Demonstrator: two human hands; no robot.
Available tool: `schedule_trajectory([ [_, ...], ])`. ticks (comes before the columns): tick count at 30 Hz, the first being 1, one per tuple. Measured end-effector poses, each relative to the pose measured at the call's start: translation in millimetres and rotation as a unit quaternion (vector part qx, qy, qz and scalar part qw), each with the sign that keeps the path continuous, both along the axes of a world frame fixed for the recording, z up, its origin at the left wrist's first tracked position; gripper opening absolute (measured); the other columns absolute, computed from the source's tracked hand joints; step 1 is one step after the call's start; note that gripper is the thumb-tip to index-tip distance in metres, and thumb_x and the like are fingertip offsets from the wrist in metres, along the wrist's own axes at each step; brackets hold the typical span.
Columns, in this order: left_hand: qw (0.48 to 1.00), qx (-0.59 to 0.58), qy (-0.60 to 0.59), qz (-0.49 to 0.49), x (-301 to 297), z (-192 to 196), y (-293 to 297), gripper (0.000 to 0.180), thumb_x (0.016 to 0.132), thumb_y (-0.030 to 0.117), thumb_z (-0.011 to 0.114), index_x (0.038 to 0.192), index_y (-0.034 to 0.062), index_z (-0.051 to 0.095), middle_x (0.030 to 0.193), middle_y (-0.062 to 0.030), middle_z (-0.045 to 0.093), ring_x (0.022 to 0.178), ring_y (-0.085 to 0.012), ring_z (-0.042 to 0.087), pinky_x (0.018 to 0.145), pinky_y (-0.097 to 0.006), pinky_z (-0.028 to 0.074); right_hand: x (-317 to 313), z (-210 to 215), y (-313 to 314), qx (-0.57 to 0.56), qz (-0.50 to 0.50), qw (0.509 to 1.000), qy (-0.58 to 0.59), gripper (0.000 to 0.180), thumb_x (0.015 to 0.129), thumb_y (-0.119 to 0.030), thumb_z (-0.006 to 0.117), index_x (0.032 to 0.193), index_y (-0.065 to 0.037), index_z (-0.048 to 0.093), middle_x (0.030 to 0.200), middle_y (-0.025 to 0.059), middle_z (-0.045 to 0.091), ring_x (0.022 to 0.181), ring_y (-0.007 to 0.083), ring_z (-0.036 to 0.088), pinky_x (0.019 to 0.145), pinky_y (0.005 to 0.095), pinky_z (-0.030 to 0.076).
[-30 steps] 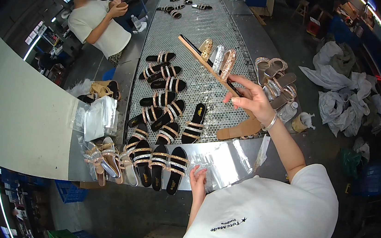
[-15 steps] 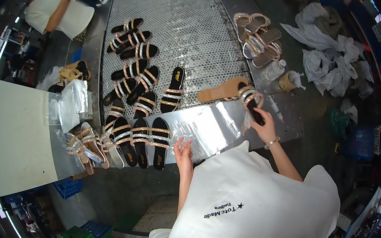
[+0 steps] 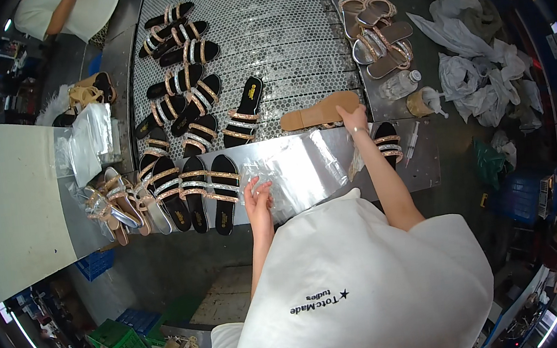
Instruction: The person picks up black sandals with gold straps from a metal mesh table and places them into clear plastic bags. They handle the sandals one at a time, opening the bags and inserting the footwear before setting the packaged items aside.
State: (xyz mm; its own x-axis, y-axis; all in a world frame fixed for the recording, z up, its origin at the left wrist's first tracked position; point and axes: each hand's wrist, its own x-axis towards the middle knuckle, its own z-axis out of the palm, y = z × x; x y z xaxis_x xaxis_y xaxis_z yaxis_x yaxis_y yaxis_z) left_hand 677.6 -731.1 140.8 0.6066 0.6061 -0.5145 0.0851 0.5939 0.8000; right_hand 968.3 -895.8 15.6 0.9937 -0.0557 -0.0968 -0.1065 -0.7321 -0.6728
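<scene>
My right hand (image 3: pixel 354 118) grips one end of a sandal (image 3: pixel 316 113) that lies with its tan sole up, at the front edge of the mesh belt. Right of my forearm, a black sandal (image 3: pixel 387 142) with glittery straps rests on the metal ledge (image 3: pixel 421 172). My left hand (image 3: pixel 258 195) is by the clear plastic bags (image 3: pixel 286 180), fingers loosely bent and apart, with nothing plainly held. Close to its left stands a row of black strapped sandals (image 3: pixel 225 200). Another black sandal (image 3: pixel 243 113) lies alone on the belt.
More sandals (image 3: pixel 177 79) line the left of the mesh belt (image 3: pixel 264 33). Silver-soled sandals (image 3: pixel 382 34), a clear bottle (image 3: pixel 401 84), a tape roll (image 3: pixel 420 101) and a syringe (image 3: pixel 412 141) sit at right. Plastic sleeves (image 3: pixel 88 143) pile up at left. A co-worker's arm (image 3: pixel 61 13) shows at upper left.
My right hand has let go of the black sandal at the right and moved up and left onto the sole-up sandal. My left hand stays by the plastic bags. The whole view has shifted slightly.
</scene>
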Motion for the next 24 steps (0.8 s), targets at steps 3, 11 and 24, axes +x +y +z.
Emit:
schedule_trajectory([
  [3,0.999,0.041,-0.002,0.005,-0.1,-0.9,5.7,0.048,0.085,0.004,0.053,0.128,0.0075,0.033,0.107,-0.0110,0.058,0.070,-0.0049,0.046,0.064,-0.018,0.036,19.1,18.6,24.1,0.189,0.004,0.982,0.021,0.055,0.072,-0.021,0.073,0.109,0.005,0.043,0.083,0.0173,0.061,0.076,0.0231,0.063,0.067,0.0306,0.051],
  [11,0.887,0.451,-0.043,-0.092,36.1,50.8,6.9,0.111,0.059,0.014,0.080,0.140,0.0061,0.004,0.121,-0.0174,0.045,0.103,-0.0228,0.048,0.078,-0.030,0.039,-88.9,245.7,70.2,0.201,0.429,0.848,-0.236,0.032,0.068,-0.009,0.071,0.097,-0.005,0.057,0.075,0.0026,0.059,0.056,0.0109,0.054,0.049,0.0250,0.042],
  [24,0.961,0.072,-0.267,0.004,19.1,86.9,-13.1,0.071,0.082,0.051,0.046,0.129,-0.0024,0.041,0.123,-0.0114,0.051,0.116,-0.0206,0.047,0.100,-0.032,0.031,-125.4,217.3,35.0,0.270,0.577,0.745,0.199,0.056,0.076,-0.021,0.070,0.122,0.000,0.046,0.106,0.0066,0.056,0.098,0.0147,0.052,0.086,0.0311,0.040],
])
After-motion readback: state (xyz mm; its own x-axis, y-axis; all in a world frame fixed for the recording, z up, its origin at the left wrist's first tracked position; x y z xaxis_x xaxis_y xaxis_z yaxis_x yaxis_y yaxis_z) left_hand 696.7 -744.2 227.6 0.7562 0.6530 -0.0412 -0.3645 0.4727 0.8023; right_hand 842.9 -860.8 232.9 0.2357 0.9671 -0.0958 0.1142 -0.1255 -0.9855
